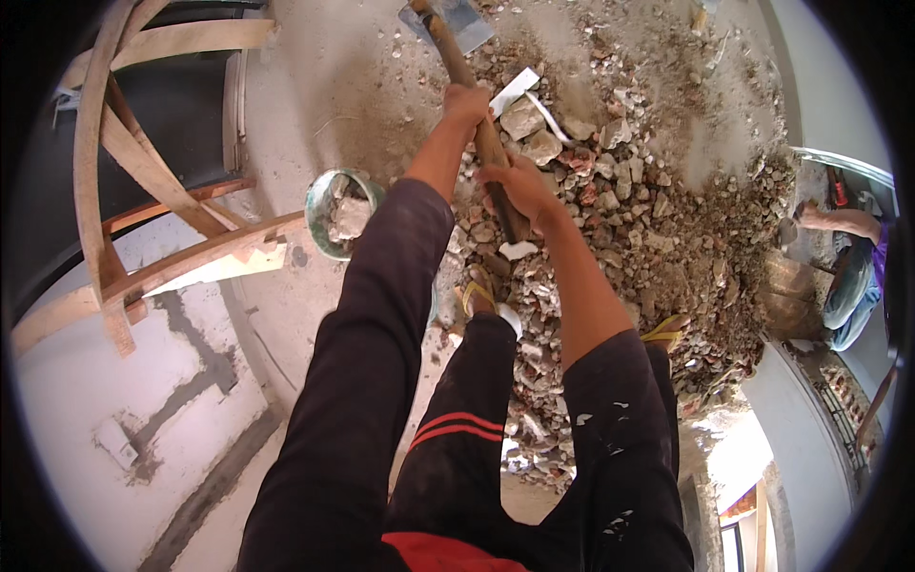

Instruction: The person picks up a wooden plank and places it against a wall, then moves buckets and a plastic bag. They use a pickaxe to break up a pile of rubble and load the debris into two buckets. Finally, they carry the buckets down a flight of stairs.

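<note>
Both my hands are wrapped around the wooden handle (452, 56) of a hoe. My left hand (468, 106) grips it farther forward, towards the hoe's flat metal blade (466, 27) at the top of the view. Nearer to me, my right hand (520, 184) holds the handle close to its butt end. Under the handle and to its right spreads a heap of broken masonry rubble (636, 229). Larger chunks (522, 118) and a white strip (515, 91) lie just right of my left hand. The blade's far part is cut off by the picture's edge.
A green bucket (314, 239) holding rubble chunks stands left of my arms. Wooden planks form a frame (193, 261) at the left. My feet in yellow sandals (477, 289) stand among the debris. Far right, another person's arm (843, 220) reaches in, beside a wall (808, 422).
</note>
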The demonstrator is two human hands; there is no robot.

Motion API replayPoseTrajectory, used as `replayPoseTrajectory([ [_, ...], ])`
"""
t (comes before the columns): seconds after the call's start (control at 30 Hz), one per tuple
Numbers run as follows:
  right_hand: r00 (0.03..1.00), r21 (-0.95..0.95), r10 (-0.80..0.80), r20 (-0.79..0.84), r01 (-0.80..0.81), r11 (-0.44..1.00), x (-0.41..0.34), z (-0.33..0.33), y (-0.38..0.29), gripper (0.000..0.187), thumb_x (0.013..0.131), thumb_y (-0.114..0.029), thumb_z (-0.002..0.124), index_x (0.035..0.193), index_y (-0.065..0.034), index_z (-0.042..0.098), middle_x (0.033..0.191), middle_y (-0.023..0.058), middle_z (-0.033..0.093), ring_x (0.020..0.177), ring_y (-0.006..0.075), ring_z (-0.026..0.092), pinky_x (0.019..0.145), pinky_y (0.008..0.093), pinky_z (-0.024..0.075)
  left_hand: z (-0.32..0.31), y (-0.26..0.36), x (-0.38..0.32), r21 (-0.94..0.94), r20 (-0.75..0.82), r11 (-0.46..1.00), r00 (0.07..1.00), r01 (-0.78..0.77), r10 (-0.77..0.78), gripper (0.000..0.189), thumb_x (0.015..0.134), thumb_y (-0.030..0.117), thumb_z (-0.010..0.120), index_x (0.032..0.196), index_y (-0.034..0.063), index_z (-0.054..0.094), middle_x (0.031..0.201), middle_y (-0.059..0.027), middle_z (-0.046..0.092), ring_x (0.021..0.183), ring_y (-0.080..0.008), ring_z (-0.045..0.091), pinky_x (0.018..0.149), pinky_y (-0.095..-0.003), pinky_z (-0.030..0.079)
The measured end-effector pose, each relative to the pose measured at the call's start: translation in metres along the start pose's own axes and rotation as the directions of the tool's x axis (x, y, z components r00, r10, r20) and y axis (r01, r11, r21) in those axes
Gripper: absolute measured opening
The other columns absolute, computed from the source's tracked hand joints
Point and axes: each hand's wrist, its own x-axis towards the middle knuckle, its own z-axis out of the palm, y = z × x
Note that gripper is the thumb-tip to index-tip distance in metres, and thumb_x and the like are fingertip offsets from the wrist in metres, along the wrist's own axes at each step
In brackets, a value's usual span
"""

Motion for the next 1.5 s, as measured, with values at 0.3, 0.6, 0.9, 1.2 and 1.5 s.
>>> replayPoseTrajectory([
  [0.3,0.986,-0.050,0.130,-0.107,-0.136,0.989,-0.108,-0.017,0.013,0.021,0.077,-0.020,0.059,0.085,-0.0033,0.049,0.060,0.0036,0.049,0.047,0.0135,0.048,0.044,0.0275,0.0397,0.037,-0.051,-0.059,0.728,0.161,0.620,0.952,-0.293,0.261,0.031,0.081,0.018,0.045,0.098,-0.0053,0.057,0.101,-0.0251,0.056,0.090,-0.0347,0.058,0.077,-0.0486,0.042],
  [0.6,0.893,0.295,0.394,-0.218,-0.325,0.899,-0.262,-0.010,0.040,0.019,0.081,-0.025,0.055,0.081,-0.0070,0.049,0.057,0.0019,0.050,0.046,0.0118,0.049,0.044,0.0255,0.0403,0.104,-0.124,-0.172,0.830,0.555,0.173,0.813,-0.529,-0.176,0.031,0.084,0.024,0.042,0.096,0.0032,0.063,0.106,-0.0165,0.057,0.094,-0.0291,0.055,0.078,-0.0456,0.040],
  [0.9,0.838,0.246,0.428,-0.338,-0.361,0.900,-0.328,-0.001,0.008,0.017,0.080,-0.022,0.057,0.082,-0.0061,0.050,0.060,0.0024,0.051,0.047,0.0110,0.050,0.041,0.0237,0.0422,0.092,-0.112,-0.258,0.580,0.767,0.347,0.637,-0.737,0.073,0.033,0.080,0.020,0.043,0.091,-0.0065,0.060,0.099,-0.0218,0.059,0.083,-0.0343,0.059,0.074,-0.0482,0.043],
  [1.2,0.810,0.005,0.469,-0.353,-0.500,0.866,-0.354,0.060,-0.152,0.013,0.075,-0.012,0.058,0.080,-0.0041,0.048,0.065,0.0055,0.052,0.048,0.0130,0.052,0.040,0.0266,0.0430,0.034,-0.026,-0.318,-0.233,0.610,0.895,0.774,0.381,-0.171,0.034,0.078,0.029,0.057,0.079,-0.0051,0.053,0.074,-0.0116,0.056,0.064,-0.0206,0.058,0.050,-0.0355,0.050],
  [1.5,0.745,-0.369,0.544,-0.387,-0.665,0.649,-0.333,0.189,-0.210,0.020,0.073,-0.009,0.057,0.088,-0.0021,0.045,0.064,0.0053,0.050,0.048,0.0132,0.052,0.040,0.0276,0.0443,-0.061,-0.052,-0.293,-0.611,0.734,0.300,0.666,0.732,-0.130,0.042,0.086,0.041,0.046,0.108,0.0048,0.042,0.094,-0.0104,0.049,0.083,-0.0224,0.053,0.075,-0.0389,0.046],
])
